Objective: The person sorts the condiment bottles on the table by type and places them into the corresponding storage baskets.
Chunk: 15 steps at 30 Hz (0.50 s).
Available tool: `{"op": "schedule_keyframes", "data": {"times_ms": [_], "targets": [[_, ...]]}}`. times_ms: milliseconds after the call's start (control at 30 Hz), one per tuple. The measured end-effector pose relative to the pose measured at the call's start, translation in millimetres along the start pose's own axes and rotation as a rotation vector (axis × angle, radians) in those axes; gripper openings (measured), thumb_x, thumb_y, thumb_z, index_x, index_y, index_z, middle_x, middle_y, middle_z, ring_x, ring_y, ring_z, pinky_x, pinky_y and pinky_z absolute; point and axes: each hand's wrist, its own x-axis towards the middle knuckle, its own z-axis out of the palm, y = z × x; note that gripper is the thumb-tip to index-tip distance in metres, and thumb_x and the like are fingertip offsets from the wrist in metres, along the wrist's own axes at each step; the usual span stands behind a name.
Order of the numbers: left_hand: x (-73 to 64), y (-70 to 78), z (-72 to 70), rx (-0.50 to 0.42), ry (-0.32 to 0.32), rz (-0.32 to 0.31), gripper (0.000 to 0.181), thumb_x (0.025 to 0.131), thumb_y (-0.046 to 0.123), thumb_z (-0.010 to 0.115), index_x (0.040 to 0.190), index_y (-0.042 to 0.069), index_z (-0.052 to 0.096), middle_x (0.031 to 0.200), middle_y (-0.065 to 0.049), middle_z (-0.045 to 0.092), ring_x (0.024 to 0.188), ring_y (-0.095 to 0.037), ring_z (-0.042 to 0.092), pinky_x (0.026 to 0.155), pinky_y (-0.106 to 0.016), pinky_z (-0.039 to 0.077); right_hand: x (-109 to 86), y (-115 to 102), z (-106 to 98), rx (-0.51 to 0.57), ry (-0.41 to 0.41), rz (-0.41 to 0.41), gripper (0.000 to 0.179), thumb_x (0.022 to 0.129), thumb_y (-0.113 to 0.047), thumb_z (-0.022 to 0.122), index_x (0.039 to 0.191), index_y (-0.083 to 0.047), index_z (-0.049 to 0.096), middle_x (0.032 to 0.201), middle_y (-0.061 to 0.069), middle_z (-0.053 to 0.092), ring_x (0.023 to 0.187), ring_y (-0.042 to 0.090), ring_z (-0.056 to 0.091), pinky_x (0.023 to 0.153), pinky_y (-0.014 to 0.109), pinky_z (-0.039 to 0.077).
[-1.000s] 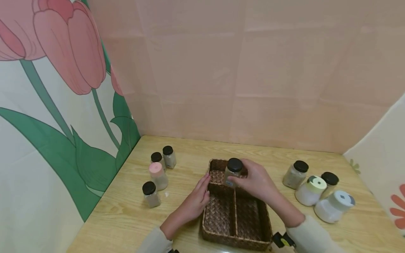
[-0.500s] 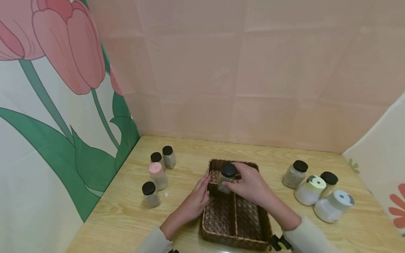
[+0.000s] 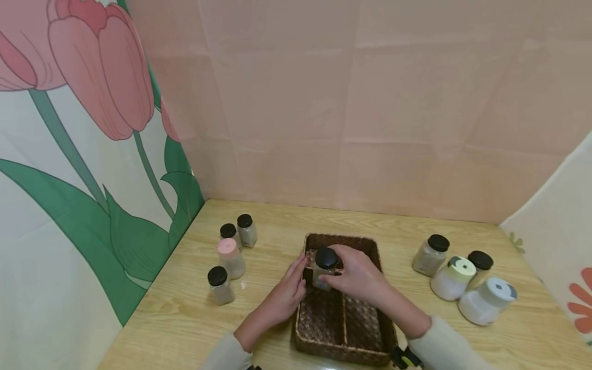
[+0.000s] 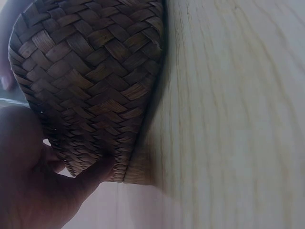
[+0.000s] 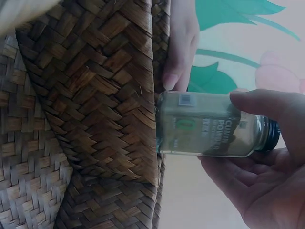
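My right hand [image 3: 358, 272] grips a cumin powder jar [image 3: 324, 276] near its black lid, thumb on one side and fingers on the other. The jar is upright over the left part of the woven basket [image 3: 344, 353], at the cross divider. In the right wrist view the label of the cumin powder jar [image 5: 205, 124] shows, its base right at a woven rim. My left hand [image 3: 289, 290] rests against the basket's left side with straight fingers. The left wrist view shows fingers [image 4: 97, 172] lying on the outer wall of the basket [image 4: 90, 71].
To the left stand black-lidded jars [image 3: 222, 285] and a pink-lidded jar [image 3: 231, 258]. At the right are another black-lidded jar [image 3: 430, 255], a yellow-green-lidded jar [image 3: 450, 281] and a white-lidded jar [image 3: 483, 303]. A cloth backdrop [image 3: 342, 103] rises behind the wooden table [image 3: 273, 231].
My right hand has carried the cumin powder jar leftward and toward me, from the basket's back compartment to the cross divider. My left hand has stayed at the basket's side.
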Motion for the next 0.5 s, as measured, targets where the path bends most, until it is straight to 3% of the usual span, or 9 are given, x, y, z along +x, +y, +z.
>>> {"op": "schedule_keyframes", "data": {"times_ms": [500], "targets": [[-0.6,0.1,0.3,0.006,0.016,0.021,0.056,0.109,0.011,0.038,0.161,0.002,0.020,0.169,-0.013,0.016,0.152,-0.028,0.025,0.118,-0.049,0.032,4.9,0.1,5.2,-0.086,-0.097,-0.017,0.051,0.079,-0.026,0.088,0.120,-0.008,0.065,0.104,0.000,0.068,0.085,0.013,0.066,0.068,0.031,0.056]]}}
